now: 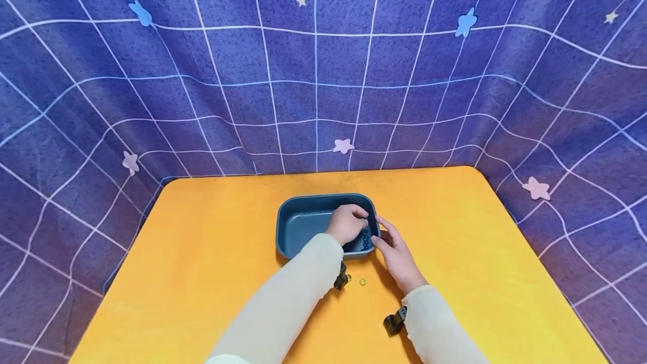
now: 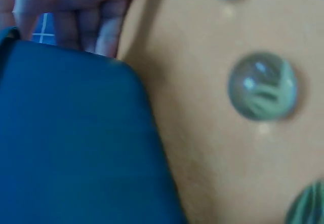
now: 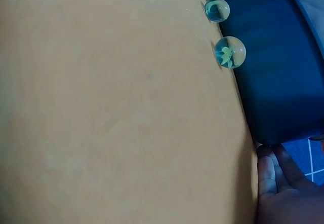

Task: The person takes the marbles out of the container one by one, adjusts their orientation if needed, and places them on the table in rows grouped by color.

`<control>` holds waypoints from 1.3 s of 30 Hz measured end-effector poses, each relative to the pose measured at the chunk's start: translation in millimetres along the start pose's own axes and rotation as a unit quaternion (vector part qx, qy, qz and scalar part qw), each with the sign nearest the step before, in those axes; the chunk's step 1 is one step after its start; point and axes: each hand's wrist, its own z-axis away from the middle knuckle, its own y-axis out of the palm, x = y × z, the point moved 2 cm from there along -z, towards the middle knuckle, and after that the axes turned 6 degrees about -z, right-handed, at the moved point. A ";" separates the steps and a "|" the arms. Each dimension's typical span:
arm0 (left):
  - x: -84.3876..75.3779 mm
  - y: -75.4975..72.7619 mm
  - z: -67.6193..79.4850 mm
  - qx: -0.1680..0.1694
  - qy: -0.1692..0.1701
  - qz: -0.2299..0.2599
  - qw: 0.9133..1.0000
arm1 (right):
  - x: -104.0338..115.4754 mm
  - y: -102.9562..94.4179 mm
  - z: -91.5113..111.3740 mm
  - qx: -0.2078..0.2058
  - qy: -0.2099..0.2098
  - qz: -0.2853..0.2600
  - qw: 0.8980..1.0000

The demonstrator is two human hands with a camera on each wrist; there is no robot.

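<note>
A dark blue rectangular container (image 1: 303, 223) stands on the table with its long side toward me. My left hand (image 1: 347, 222) reaches down into its right end, fingers bent, fingertips beside a row of small dark blue round pieces (image 1: 365, 239) along the end wall. Whether those fingertips pinch one, I cannot tell. My right hand (image 1: 396, 254) holds the container's right end, thumb at the rim and fingers against the outside. In the right wrist view, the fingers (image 3: 268, 176) touch the container's outer corner.
Several clear glass marbles with green and yellow swirls, one of them this marble (image 2: 263, 86), lie on the yellow table (image 1: 212, 274) just in front of the container. A purple curtain (image 1: 313, 100) with a white grid and stars surrounds the table's back and sides.
</note>
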 end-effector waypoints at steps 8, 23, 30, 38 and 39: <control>-1.1 4.7 1.5 -0.014 0.013 -0.063 0.998 | 1.0 -0.3 0.4 0.001 -0.006 0.002 1.000; 4.8 10.7 -4.7 -0.006 0.034 -0.136 0.990 | 1.8 0.0 2.6 0.000 -0.010 -0.001 1.000; 7.6 11.1 -7.9 -0.003 0.041 -0.132 0.990 | 2.6 0.4 1.6 0.001 -0.015 0.003 1.000; 7.9 8.5 -7.3 0.004 0.011 -0.094 0.996 | -0.8 -0.2 -0.2 -0.001 -0.015 0.005 1.000; 8.0 8.5 -7.4 0.003 0.007 -0.091 0.996 | -1.0 -0.1 -0.2 -0.002 -0.014 0.007 1.000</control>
